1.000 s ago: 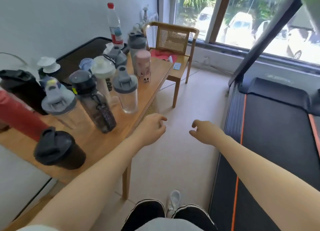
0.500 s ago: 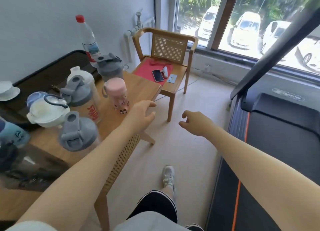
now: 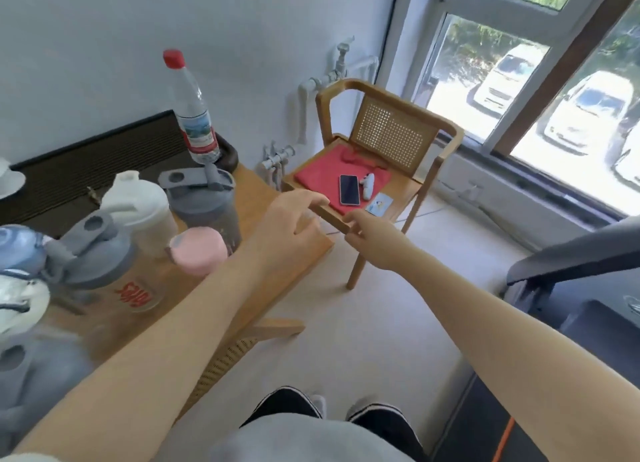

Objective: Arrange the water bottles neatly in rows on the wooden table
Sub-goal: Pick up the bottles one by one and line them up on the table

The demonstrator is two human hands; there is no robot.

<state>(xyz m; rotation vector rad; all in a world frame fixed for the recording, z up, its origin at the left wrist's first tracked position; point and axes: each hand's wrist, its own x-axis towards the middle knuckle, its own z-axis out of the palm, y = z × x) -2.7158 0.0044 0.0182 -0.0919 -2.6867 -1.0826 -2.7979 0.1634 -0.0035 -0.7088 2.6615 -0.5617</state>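
You've got about seven bottles on the table: one clear plastic bottle, one pink bottle, the rest grey or white shakers. One chair, one phone.

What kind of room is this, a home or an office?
Most likely a room in a home, maybe a spare or exercise room: a wooden table crowded with shaker bottles, a cane-backed chair holding a phone, and a treadmill beside a window overlooking parked cars.
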